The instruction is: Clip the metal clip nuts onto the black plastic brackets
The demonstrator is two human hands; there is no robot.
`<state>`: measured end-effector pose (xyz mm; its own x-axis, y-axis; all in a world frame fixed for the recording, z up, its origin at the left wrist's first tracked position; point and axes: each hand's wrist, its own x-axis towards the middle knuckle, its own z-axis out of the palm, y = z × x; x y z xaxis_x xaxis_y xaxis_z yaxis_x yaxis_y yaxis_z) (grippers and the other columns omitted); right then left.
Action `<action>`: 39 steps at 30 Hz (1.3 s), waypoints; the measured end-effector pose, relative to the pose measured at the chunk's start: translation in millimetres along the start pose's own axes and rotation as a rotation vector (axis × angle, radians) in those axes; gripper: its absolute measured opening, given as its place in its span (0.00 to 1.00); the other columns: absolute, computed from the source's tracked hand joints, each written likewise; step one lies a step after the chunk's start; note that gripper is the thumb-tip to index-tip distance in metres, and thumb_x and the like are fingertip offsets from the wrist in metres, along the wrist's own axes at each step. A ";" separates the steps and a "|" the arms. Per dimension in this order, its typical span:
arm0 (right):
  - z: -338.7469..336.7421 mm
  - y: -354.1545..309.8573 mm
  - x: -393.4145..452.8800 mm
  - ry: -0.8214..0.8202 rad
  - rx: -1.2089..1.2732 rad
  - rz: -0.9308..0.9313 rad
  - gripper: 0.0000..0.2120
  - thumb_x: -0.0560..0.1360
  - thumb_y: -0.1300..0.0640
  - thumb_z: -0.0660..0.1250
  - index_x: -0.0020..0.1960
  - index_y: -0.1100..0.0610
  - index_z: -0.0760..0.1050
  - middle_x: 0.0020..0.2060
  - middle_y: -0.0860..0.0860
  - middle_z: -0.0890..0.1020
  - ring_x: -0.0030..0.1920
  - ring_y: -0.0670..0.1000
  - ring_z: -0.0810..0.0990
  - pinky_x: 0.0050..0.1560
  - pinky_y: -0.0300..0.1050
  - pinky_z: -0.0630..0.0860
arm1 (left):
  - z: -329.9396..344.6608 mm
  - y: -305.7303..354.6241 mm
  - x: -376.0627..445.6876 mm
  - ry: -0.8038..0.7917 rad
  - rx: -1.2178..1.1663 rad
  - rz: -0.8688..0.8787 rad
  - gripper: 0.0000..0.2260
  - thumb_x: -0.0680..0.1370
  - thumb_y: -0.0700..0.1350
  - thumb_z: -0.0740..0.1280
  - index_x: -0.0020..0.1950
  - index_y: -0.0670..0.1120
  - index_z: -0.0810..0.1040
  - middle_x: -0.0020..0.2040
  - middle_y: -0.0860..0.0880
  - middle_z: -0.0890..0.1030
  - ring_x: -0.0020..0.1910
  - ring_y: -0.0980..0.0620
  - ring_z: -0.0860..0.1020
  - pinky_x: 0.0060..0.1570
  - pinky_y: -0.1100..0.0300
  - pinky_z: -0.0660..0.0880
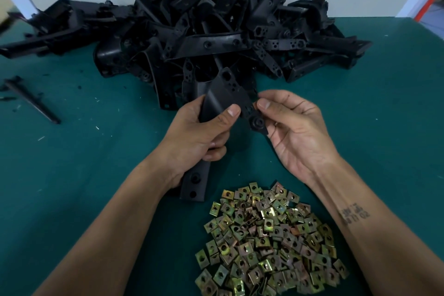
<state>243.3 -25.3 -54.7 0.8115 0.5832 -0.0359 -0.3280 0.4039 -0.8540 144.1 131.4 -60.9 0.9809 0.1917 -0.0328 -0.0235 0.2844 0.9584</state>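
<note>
Bracket (217,103), stiff and light, is gripped mid-body by left hand (199,137); right hand (288,125) pinches its holed tab.

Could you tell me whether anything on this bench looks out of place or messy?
Only small things: white and black scraps litter the green mat at left, near a lone black rod lying apart from the bracket pile.

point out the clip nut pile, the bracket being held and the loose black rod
clip nut pile (269,243), head view, middle of the heap
held bracket (217,101), head view, its curved middle
black rod (32,101), head view, mid-shaft
</note>
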 end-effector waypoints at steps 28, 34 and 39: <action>-7.4 -4.0 -7.5 -0.320 -0.065 0.134 0.18 0.79 0.43 0.62 0.51 0.59 0.77 0.55 0.59 0.81 0.58 0.63 0.77 0.52 0.54 0.79 | -4.3 -0.3 -3.0 0.025 0.042 0.022 0.08 0.81 0.47 0.68 0.49 0.44 0.72 0.32 0.53 0.68 0.26 0.56 0.61 0.23 0.65 0.62; -29.3 -15.0 -16.0 -0.314 -0.719 -0.037 0.04 0.70 0.65 0.69 0.45 0.61 0.81 0.36 0.52 0.80 0.35 0.51 0.74 0.36 0.43 0.70 | -7.8 5.5 0.5 0.066 -0.111 -0.066 0.14 0.82 0.52 0.67 0.40 0.50 0.67 0.35 0.51 0.64 0.28 0.55 0.60 0.23 0.65 0.62; -25.0 -26.6 -27.3 -0.523 -1.122 0.078 0.10 0.68 0.66 0.78 0.45 0.53 0.86 0.42 0.39 0.76 0.42 0.46 0.74 0.44 0.48 0.73 | -8.2 4.0 0.8 0.007 -0.122 -0.102 0.14 0.83 0.55 0.64 0.45 0.49 0.65 0.35 0.51 0.66 0.28 0.55 0.60 0.22 0.65 0.61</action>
<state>241.9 -69.6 -44.0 0.4338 0.8937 -0.1151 0.4371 -0.3204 -0.8404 143.3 140.4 -59.4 0.9779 0.1628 -0.1310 0.0527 0.4147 0.9084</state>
